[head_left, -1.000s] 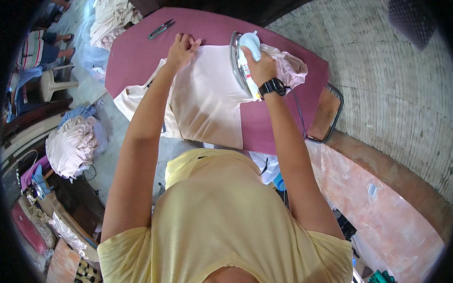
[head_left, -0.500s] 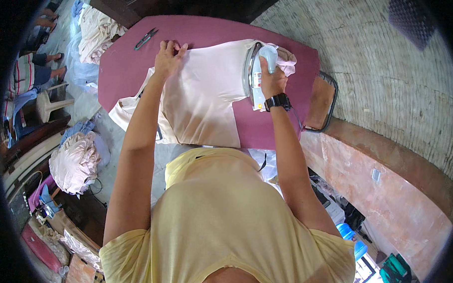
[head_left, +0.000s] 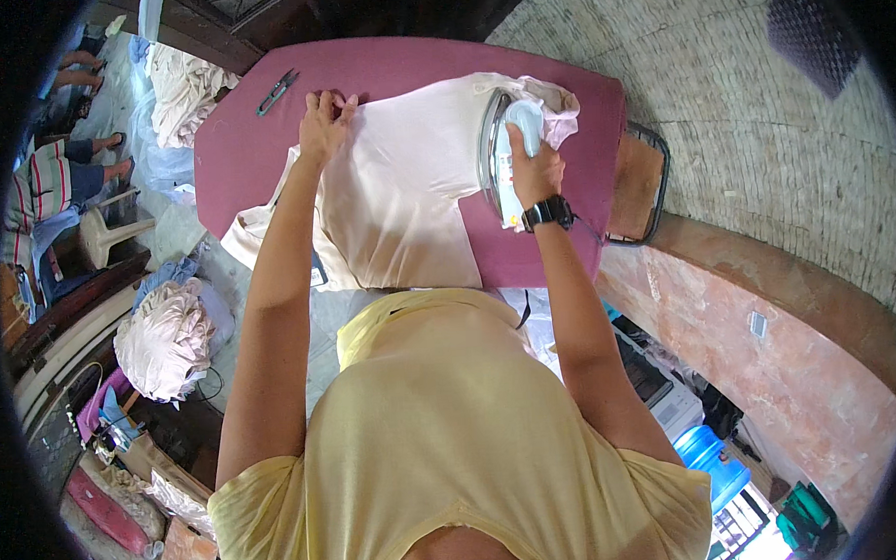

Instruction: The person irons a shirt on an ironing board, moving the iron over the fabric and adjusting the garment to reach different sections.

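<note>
A cream-coloured garment (head_left: 396, 193) lies spread over the maroon ironing board (head_left: 222, 169), one sleeve end bunched at the right. My right hand (head_left: 536, 173), with a black watch at its wrist, is closed round the handle of a pale blue and white iron (head_left: 504, 169). The iron rests on the garment's right part, beside the bunched end. At the garment's upper left edge, my left hand (head_left: 321, 131) has its fingers bent and closed on the cloth. Small thread snips (head_left: 278, 92) lie on the board beyond that hand.
Piles of pale cloth (head_left: 164, 339) stand on the floor at the left, near a plastic chair (head_left: 111, 233). People's legs (head_left: 89, 159) show at the far left. A metal-framed end (head_left: 647, 189) juts from the board's right, above a low stone wall (head_left: 725, 310). A blue water jug (head_left: 711, 458) stands lower right.
The iron and my right hand have shifted only slightly on the garment. My left hand stays at the cloth's upper left edge. The whole view has tilted a little.
</note>
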The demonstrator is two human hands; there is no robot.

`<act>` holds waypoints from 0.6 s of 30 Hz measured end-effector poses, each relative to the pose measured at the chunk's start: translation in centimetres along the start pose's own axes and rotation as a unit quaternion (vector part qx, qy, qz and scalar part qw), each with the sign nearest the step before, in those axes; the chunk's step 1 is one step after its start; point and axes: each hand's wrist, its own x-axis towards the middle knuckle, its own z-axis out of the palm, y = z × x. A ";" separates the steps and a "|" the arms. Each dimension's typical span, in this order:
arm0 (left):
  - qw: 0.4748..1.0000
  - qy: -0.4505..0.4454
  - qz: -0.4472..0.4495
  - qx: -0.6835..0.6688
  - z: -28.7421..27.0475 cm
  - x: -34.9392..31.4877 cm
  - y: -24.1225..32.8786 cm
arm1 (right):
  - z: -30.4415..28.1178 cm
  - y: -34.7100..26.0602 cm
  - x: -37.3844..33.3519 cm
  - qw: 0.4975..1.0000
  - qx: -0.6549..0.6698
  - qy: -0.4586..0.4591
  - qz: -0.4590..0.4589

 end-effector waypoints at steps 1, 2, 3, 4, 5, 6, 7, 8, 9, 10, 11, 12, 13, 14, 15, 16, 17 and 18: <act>1.000 -0.004 -0.001 -0.004 0.1 0.1 -0.1 | 0.1 -0.1 0.8 1.000 -0.003 -0.008 0.014; 1.000 -0.004 0.010 -0.012 0.3 0.3 -0.7 | 0.3 -0.4 1.8 0.999 -0.006 -0.018 0.026; 1.000 -0.003 0.022 -0.020 0.4 0.5 -1.2 | 0.3 -0.6 2.3 0.999 -0.009 -0.028 0.038; 0.999 0.002 0.031 -0.027 0.6 0.7 -2.0 | 0.4 -0.7 2.4 1.000 0.000 0.003 -0.014; 0.999 -0.005 0.024 -0.041 0.9 0.8 -2.6 | 0.3 -0.5 2.1 1.000 -0.014 -0.010 -0.026; 0.998 -0.012 0.016 -0.055 1.2 0.8 -3.3 | -0.3 -0.1 1.5 0.999 -0.028 -0.024 -0.039; 0.997 -0.019 0.008 -0.071 1.3 1.0 -4.0 | -0.9 0.3 0.8 0.997 -0.043 -0.038 -0.052; 0.997 -0.027 0.006 -0.073 1.2 1.3 -4.1 | -2.2 0.4 -0.3 0.992 -0.025 -0.068 -0.099; 0.996 -0.036 0.004 -0.075 1.2 1.6 -4.2 | -1.9 2.7 -0.1 0.985 -0.075 -0.090 -0.128; 0.996 -0.044 -0.003 -0.078 1.3 1.6 -4.3 | -3.1 2.7 -0.4 0.977 -0.049 -0.149 -0.143; 0.995 -0.057 0.008 -0.078 1.3 1.7 -4.9 | -3.9 2.0 -0.8 0.964 -0.022 -0.211 -0.157; 0.994 -0.070 0.018 -0.077 1.2 2.0 -5.5 | -4.0 0.8 -0.6 0.952 -0.048 -0.241 -0.180; 0.993 -0.084 0.034 -0.079 1.3 2.3 -5.6 | -4.1 -0.4 -0.1 0.940 -0.074 -0.264 -0.202; 0.992 -0.103 0.013 -0.077 1.0 2.4 -4.6 | -3.8 -1.1 0.5 0.927 -0.100 -0.285 -0.221; 0.991 -0.097 0.014 -0.088 1.0 2.4 -4.3 | -2.4 -1.9 1.2 0.922 -0.103 -0.253 -0.274; 0.991 -0.091 0.016 -0.096 1.0 2.5 -4.5 | -0.3 -3.0 1.7 0.913 -0.104 -0.220 -0.327; 0.991 -0.085 0.010 -0.102 0.9 2.2 -5.2 | 0.6 -6.4 1.4 0.903 -0.031 -0.286 -0.319; 0.988 -0.066 -0.003 -0.139 1.1 2.2 -5.6 | 3.2 -7.4 2.0 0.895 -0.037 -0.250 -0.367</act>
